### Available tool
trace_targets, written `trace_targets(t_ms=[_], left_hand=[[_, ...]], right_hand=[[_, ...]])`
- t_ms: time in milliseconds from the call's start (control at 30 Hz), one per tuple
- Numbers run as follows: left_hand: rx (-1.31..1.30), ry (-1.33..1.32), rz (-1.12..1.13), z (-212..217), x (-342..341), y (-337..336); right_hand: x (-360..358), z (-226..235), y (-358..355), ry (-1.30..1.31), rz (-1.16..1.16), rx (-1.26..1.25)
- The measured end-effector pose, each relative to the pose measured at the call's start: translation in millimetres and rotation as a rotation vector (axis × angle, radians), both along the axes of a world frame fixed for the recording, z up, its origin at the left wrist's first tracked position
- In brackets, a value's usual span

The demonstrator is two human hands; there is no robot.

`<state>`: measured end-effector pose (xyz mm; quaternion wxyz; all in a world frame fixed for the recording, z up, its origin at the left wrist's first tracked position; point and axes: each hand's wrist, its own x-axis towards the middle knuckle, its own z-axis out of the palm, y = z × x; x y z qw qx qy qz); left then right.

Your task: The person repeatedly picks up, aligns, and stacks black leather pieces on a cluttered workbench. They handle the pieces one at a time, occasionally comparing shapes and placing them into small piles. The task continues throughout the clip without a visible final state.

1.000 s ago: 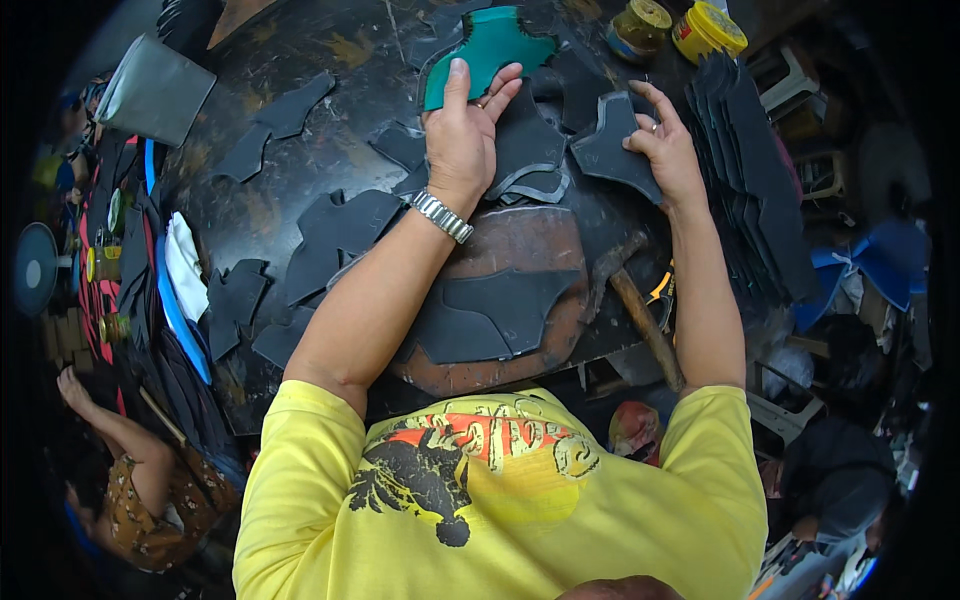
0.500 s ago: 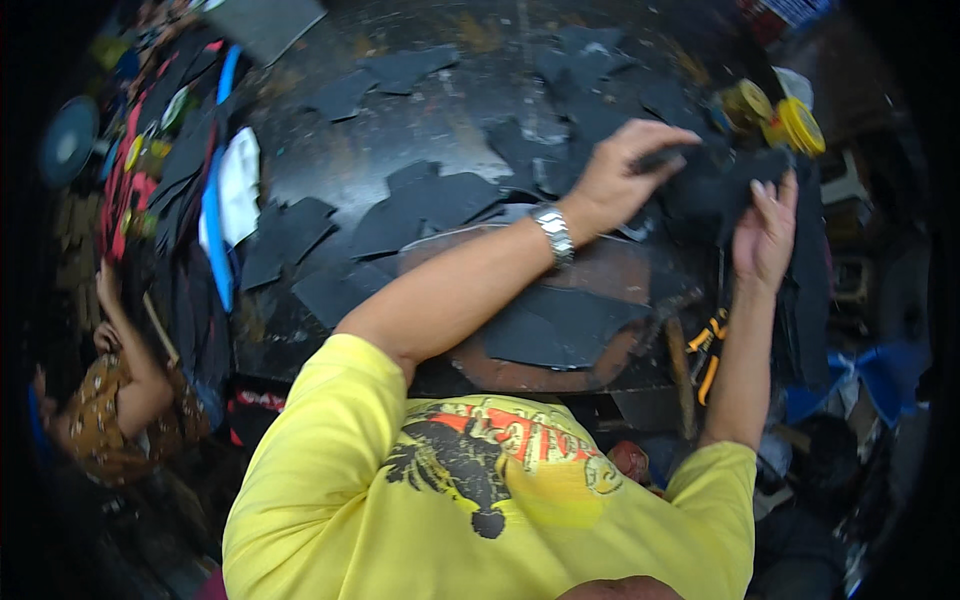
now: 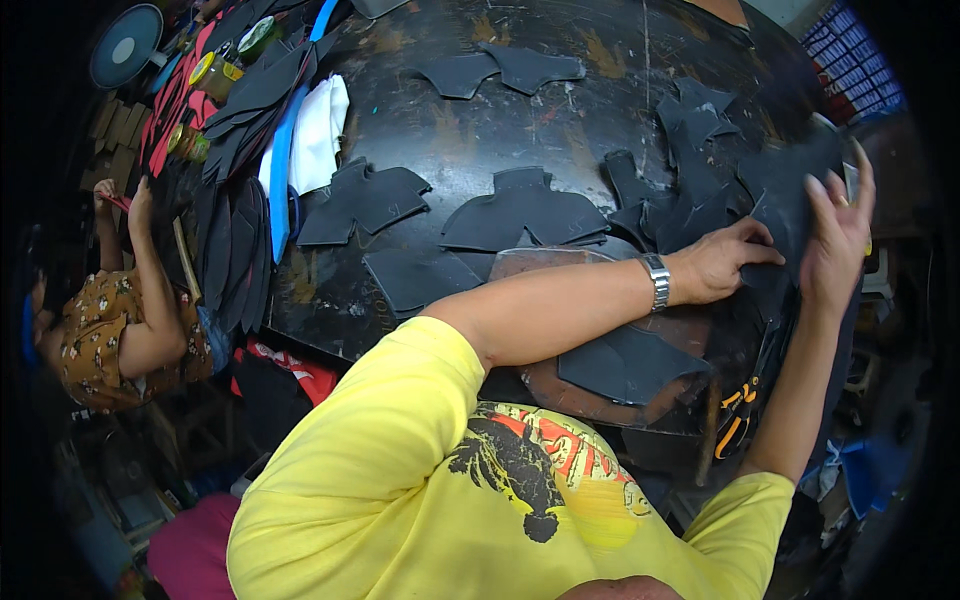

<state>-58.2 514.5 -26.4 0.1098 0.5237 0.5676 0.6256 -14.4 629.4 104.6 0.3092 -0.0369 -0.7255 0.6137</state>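
Over the table's right side, my left hand (image 3: 728,262), with a metal watch on its wrist, has its fingers closed at the lower edge of a black flat piece (image 3: 798,178). That piece is smeared by motion. Against its right edge stands my right hand (image 3: 838,235), fingers stretched upward and apart. Under my left forearm lies a brown board (image 3: 545,382) with a black cut piece (image 3: 635,365) on it. Farther left rest more black cut pieces, among them a broad notched piece (image 3: 525,212) and a winged piece (image 3: 365,203).
Orange-handled pliers (image 3: 738,418) and a wooden stick (image 3: 710,425) lie by the table's near right edge. On the left are a blue strip (image 3: 287,170), a white sheet (image 3: 318,135), jars (image 3: 215,75) and stacked black strips (image 3: 225,250). Another person (image 3: 125,335) works beyond them.
The view has shifted, so the table sits differently. My left hand has come down from a spread pose and closed at the black piece's edge. My right hand stays by its right side.
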Motion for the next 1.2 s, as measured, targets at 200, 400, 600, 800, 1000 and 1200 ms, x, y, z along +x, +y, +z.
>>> trace_targets(t_ms=[200, 400, 600, 800, 1000, 1200], left_hand=[[-0.018, -0.019, -0.093, -3, -3, 0], [-0.058, -0.017, -0.077, 2, 1, -6], [-0.118, 0.063, -0.066, 5, 2, -8], [-0.129, 0.111, -0.062, 3, 3, -5], [-0.116, 0.143, -0.035, 1, 3, -4], [-0.127, 0.158, -0.040, 1, 4, -4]], right_hand=[[-93, -19, -55, -0.306, 0.222, -0.006], [-114, -9, -17, 0.074, 0.204, -0.185], [-98, 15, 57, 0.200, -0.006, -0.184], [-85, -1, 63, 0.087, -0.009, -0.204], [-88, -16, 44, -0.099, 0.017, -0.226], [-114, -22, 58, -0.352, -0.108, -0.043]])
